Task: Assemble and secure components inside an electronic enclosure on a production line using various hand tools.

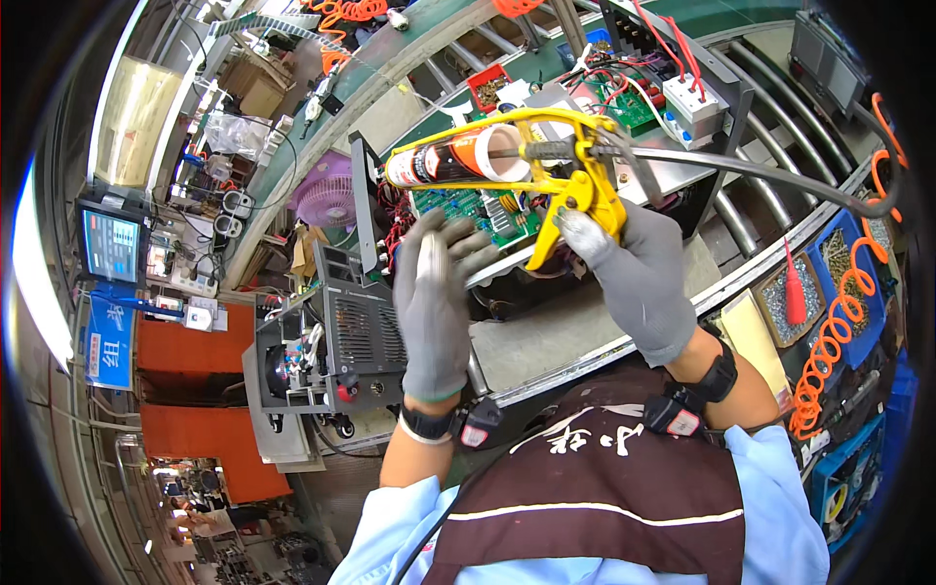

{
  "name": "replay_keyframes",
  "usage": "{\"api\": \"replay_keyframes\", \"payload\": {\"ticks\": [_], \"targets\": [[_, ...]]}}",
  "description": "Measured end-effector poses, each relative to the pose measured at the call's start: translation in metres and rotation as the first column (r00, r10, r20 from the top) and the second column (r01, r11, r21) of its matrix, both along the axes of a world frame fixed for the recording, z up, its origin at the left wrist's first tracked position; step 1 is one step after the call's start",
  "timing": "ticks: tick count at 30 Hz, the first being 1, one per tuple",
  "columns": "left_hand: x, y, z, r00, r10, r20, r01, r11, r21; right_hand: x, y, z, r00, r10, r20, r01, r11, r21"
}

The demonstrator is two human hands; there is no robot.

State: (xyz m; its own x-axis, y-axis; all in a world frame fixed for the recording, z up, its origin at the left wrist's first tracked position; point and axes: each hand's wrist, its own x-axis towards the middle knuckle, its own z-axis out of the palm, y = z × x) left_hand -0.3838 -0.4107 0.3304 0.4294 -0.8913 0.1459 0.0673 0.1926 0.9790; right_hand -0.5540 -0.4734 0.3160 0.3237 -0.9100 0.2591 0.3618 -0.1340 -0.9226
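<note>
A yellow caulking gun [575, 185] is gripped in my gloved right hand [639, 278], its frame pointing left. In it lies a black, orange and white sealant tube [458, 156], and the plunger rod [770, 171] runs out far to the right. Below the tube is a green circuit board [487, 214] in an open metal chassis, partly hidden by the gun. My gloved left hand [434, 292] is held up near the chassis's left side, fingers stretched out and holding nothing. Both gloves are grey.
A grey power unit [361, 327] stands to the left, beside a purple fan [327, 200]. On the right are a screw tray [785, 302], a red-handled screwdriver [795, 292] and an orange coiled hose [824, 380]. Metal rollers [775, 205] line the conveyor behind.
</note>
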Motion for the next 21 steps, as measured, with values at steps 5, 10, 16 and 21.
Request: {"api": "replay_keyframes", "payload": {"ticks": [5, 10, 16, 21], "targets": [[0.026, -0.052, -0.027, 0.677, -0.286, -0.678, 0.172, 0.957, -0.231, 0.017, 0.003, -0.005, 0.997, -0.059, -0.052, 0.053, 0.992, -0.111], [0.043, -0.089, -0.037, 0.664, -0.167, -0.729, -0.018, 0.971, -0.238, 0.036, 0.010, -0.035, 0.969, -0.205, -0.134, 0.165, 0.950, -0.265], [0.049, -0.095, -0.055, 0.741, -0.167, -0.650, -0.021, 0.962, -0.272, 0.045, 0.023, -0.034, 0.980, 0.142, 0.141, -0.164, 0.974, 0.157], [0.049, -0.098, -0.060, 0.779, -0.191, -0.597, 0.028, 0.962, -0.272, 0.056, 0.027, -0.039, 0.912, 0.184, 0.366, -0.322, 0.875, 0.362]]}}
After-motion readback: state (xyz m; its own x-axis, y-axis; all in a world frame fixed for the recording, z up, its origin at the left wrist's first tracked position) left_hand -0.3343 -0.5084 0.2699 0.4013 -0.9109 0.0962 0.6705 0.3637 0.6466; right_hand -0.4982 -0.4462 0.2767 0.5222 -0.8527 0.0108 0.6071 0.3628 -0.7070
